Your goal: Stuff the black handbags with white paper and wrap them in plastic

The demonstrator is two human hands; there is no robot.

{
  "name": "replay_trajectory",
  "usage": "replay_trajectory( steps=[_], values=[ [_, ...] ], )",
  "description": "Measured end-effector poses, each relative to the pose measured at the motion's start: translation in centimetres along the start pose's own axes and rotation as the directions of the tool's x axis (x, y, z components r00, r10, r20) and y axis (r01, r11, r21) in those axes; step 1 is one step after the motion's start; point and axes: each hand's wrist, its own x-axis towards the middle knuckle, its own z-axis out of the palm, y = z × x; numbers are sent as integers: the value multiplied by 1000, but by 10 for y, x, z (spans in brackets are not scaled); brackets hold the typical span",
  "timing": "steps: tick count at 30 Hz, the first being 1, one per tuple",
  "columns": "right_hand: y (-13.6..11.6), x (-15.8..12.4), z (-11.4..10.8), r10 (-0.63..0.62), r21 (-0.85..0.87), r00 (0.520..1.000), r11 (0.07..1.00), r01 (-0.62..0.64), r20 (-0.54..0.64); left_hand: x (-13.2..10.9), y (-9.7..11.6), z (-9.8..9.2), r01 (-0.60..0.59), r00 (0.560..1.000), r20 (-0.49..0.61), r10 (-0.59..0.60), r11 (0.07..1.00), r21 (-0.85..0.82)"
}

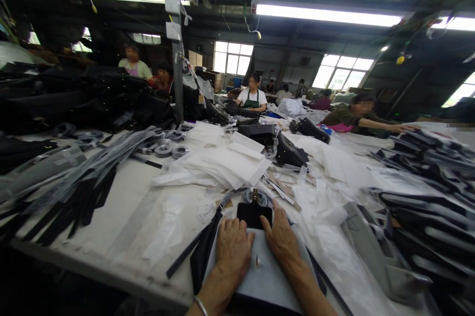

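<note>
Right in front of me lies a black handbag [202, 256], with a pale grey-white sheet [260, 284] spread over its front. At its far end shows a black tab [254, 214] with a gold metal clasp [255, 195]. My left hand [233, 244] rests flat on the sheet, fingers pointing away from me, left of the tab. Across from it my right hand [282, 237] presses down at the sheet's right side, its thumb apart and touching the tab's edge. A small slit or metal piece [258, 262] appears in the sheet between my wrists.
Beyond the handbag sits a pile of white sheets [226, 160]. Black strips [85, 197] lie at the left, and stacked black pieces [426, 227] fill the right beside a grey tape dispenser-like object [382, 251]. A metal post [178, 68] rises at the table's far side. Several people work beyond.
</note>
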Motion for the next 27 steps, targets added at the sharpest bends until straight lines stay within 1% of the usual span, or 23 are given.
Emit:
replay_trajectory(
  steps=[1, 2, 5, 7, 10, 13, 15, 17, 19, 22, 24, 27],
  values=[
    [3, 1, 1, -26, 49, 1000, 998, 26, -5, 0, 0, 0, 1, 1000, -5, -1, 1000, -8],
    [6, 2, 0, -36, 115, 999, 993, 34, 19, 0, 0, 0, 0, 1000, -9, -1, 1000, -18],
    [11, 5, -9, -5, 354, 992, 935, -39, 124, 0, -1, 2, 0, 999, -32, -2, 998, -57],
    [12, 5, -18, -35, 472, 986, 880, -48, 165, -1, -3, 7, 6, 998, -55, -10, 996, -90],
    [9, 2, -28, -147, 539, 974, 841, 30, 175, -3, -10, 16, 34, 994, -101, -51, 987, -160],
    [5, -3, -30, -195, 567, 969, 820, 75, 154, -3, -20, 19, 80, 980, -158, -124, 963, -259],
    [3, -5, -28, -209, 580, 961, 812, 66, 183, -2, -27, 14, 93, 969, -185, -162, 938, -334],
    [2, -6, -27, -210, 582, 951, 812, 41, 226, -2, -31, 3, 80, 966, -193, -170, 911, -404],
    [1, -6, -27, -198, 581, 948, 814, 17, 250, -4, -30, -9, 26, 977, -174, -119, 887, -461],
    [-2, -8, -31, -210, 581, 946, 813, 30, 245, -10, -22, -25, -115, 991, -120, 60, 845, -523],
    [-6, -9, -34, -263, 585, 934, 807, 76, 241, -13, -16, -30, -179, 984, -88, 156, 820, -543],
    [-11, -11, -37, -319, 585, 911, 803, 112, 262, -16, -10, -33, -211, 975, -53, 218, 811, -546]
  ],
)
